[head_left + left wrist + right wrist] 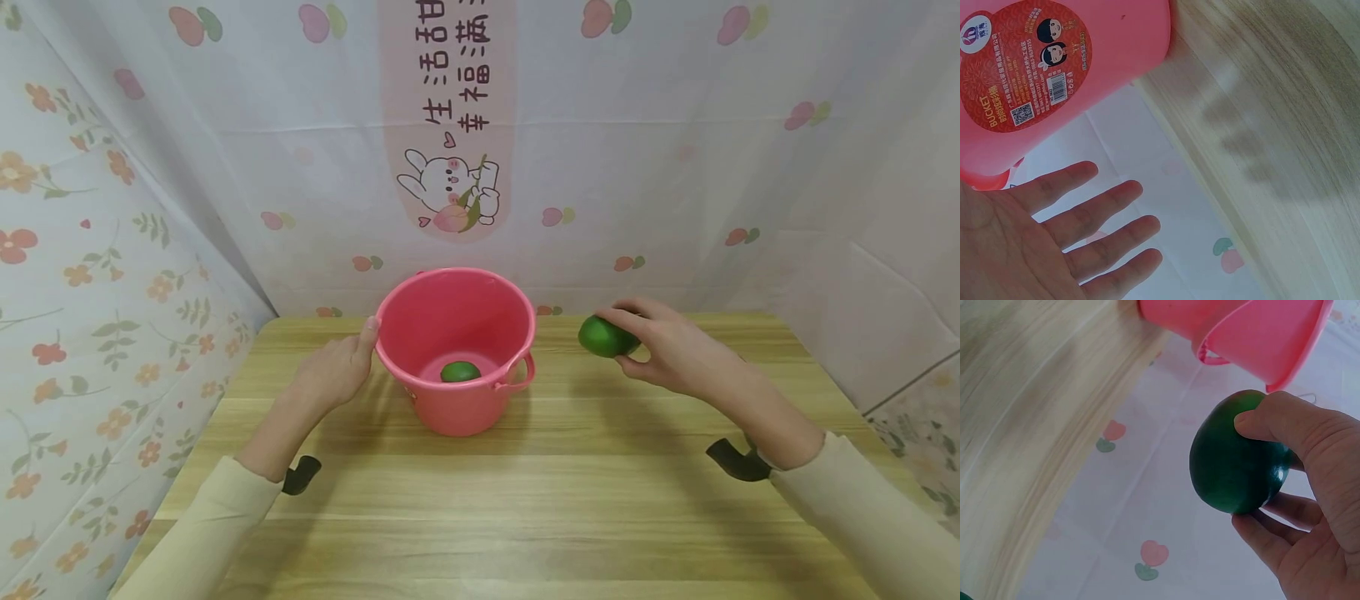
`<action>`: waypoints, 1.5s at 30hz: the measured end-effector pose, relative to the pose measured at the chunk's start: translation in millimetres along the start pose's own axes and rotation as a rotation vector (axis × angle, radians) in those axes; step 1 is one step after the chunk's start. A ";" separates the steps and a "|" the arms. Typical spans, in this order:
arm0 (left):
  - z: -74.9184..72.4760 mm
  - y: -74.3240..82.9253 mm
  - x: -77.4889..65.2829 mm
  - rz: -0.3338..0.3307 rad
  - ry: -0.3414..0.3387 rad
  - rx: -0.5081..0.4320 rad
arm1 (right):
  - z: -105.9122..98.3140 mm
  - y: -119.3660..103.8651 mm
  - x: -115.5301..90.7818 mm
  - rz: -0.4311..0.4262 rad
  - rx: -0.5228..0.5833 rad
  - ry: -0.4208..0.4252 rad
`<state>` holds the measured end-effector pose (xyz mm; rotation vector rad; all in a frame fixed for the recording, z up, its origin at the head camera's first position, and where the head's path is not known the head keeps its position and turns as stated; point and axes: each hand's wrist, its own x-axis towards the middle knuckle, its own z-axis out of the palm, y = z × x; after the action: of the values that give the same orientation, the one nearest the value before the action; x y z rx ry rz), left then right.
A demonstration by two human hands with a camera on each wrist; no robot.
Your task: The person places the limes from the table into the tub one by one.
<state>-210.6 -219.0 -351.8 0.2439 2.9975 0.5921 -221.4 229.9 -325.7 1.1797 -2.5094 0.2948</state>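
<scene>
A pink bucket (pixel 456 408) stands upright at the back middle of the table, with a green mango (pixel 461 372) lying on its bottom. At the bucket's left side is my left hand (pixel 341 367), its thumb up against the rim. The left wrist view shows the other fingers (pixel 1094 222) of that hand straight and spread, beside the labelled bucket wall (pixel 1116 37). My right hand (pixel 663 346) pinches another green mango (pixel 602 337) between thumb and fingers, above the table to the right of the bucket. In the right wrist view this mango (pixel 1232 456) is smooth, with a faint reddish tip.
The bucket's handle (pixel 519 375) hangs on its right side. A wooden table (pixel 480 517) runs up to a printed curtain (pixel 637 167) behind the bucket. Floral cloth (pixel 112 333) hangs along the left. Black curved pieces (pixel 302 475) sit under both wrists.
</scene>
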 end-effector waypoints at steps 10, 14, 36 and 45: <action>-0.7 1.6 -0.4 -0.004 0.001 0.003 | -1.9 -4.7 5.5 -0.011 -0.003 0.013; -0.6 1.9 -0.5 -0.007 -0.005 0.002 | -3.7 -8.2 9.5 -0.028 0.000 0.020; -1.3 2.3 -0.3 -0.009 -0.009 0.001 | -10.7 -19.2 27.7 -0.071 0.021 0.096; -0.8 1.7 -0.1 -0.008 -0.013 -0.003 | -15.8 -28.0 36.2 -0.072 0.029 0.111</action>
<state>-210.4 -217.8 -350.4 0.2342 2.9839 0.5913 -217.5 192.1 -295.7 1.2265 -2.3699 0.3683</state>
